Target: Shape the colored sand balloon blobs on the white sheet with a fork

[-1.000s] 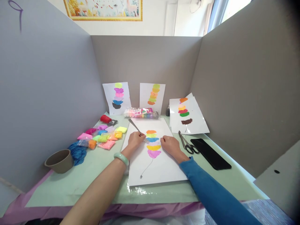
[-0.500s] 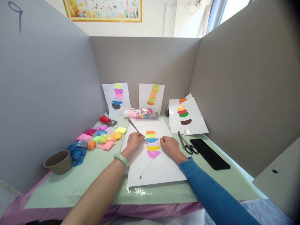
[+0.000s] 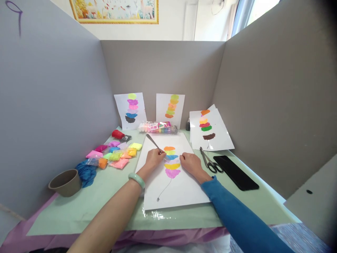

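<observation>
Taking the white sheet (image 3: 171,182) as landmark: its near half, below the coloured clay stack (image 3: 171,161), lies bare, and the green table cover (image 3: 86,203) to its near left is open too. Left of the sheet the clay packets (image 3: 116,153), blue cloth (image 3: 85,172) and brown cup (image 3: 65,182) crowd the way. Right of it the scissors (image 3: 209,161) lie just beside the edge, the black phone (image 3: 234,173) beyond them. Behind it a bag of clay sticks (image 3: 158,127) and propped pictures (image 3: 170,109) block the back, and partition walls (image 3: 263,105) close three sides.
</observation>
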A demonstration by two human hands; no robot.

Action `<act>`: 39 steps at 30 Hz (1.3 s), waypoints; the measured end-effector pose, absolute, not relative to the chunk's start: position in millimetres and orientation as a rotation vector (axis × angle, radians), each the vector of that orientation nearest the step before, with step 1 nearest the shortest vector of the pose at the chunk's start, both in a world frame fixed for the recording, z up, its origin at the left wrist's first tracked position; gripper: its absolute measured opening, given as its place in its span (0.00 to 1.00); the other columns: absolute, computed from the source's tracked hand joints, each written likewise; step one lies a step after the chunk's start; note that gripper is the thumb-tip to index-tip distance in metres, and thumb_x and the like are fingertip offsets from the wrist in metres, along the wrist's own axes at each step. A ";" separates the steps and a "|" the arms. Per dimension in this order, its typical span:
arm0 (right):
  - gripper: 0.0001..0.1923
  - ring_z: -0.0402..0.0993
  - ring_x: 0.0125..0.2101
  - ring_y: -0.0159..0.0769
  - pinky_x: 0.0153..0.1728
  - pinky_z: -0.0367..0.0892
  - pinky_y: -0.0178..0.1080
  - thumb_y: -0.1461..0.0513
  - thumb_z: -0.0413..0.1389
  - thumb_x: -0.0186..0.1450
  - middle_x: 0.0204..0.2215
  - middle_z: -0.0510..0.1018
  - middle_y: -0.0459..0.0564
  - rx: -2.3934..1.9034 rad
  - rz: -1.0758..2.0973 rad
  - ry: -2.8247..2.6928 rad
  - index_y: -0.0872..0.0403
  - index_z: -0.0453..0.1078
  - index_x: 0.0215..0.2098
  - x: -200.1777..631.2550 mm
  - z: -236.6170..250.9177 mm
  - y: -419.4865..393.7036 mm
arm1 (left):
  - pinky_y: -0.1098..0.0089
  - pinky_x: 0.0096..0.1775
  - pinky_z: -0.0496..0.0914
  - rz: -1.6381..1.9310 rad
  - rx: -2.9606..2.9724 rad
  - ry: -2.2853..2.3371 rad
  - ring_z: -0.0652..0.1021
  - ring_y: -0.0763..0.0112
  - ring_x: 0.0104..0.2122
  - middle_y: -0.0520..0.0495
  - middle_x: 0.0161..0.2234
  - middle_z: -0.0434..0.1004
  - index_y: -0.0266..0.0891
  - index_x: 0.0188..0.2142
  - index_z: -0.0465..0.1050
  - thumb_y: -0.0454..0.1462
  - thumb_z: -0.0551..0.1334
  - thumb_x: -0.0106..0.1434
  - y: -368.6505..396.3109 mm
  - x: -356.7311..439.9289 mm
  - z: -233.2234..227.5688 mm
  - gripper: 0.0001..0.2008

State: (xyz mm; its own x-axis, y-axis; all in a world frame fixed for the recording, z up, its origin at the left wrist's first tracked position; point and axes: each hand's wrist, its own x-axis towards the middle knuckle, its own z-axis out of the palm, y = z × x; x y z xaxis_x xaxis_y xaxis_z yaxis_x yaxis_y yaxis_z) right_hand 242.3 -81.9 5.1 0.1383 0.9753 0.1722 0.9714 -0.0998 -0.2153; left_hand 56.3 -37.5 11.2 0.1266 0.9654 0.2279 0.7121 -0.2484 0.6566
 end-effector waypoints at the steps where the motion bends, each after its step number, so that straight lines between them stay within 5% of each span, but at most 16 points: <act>1: 0.20 0.75 0.38 0.38 0.32 0.58 0.35 0.58 0.42 0.68 0.36 0.80 0.54 -2.145 0.022 -1.896 0.53 0.76 0.37 242.4 4.9 -81.8 | 0.74 0.30 0.63 0.888 2.028 1.620 0.77 0.69 0.30 0.48 0.27 0.80 0.37 0.34 0.80 0.37 0.62 0.58 -37.9 56.9 11.0 0.09; 39: 0.19 0.75 0.36 0.38 0.28 0.55 0.35 0.58 0.43 0.67 0.35 0.81 0.53 -2.105 -0.007 -1.877 0.54 0.76 0.35 243.6 1.8 -81.8 | 0.73 0.29 0.63 0.798 2.059 1.743 0.77 0.67 0.31 0.50 0.29 0.80 0.41 0.32 0.80 0.40 0.62 0.56 -35.8 54.8 8.1 0.09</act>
State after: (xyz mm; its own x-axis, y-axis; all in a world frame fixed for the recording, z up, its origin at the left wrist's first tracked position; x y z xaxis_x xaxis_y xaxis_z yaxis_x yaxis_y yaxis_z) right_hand 243.6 -81.8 1.8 0.1369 0.9672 0.2139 0.9687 -0.0856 -0.2329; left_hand 54.8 -35.8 8.1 0.0961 0.9742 0.2043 0.7911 -0.1993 0.5783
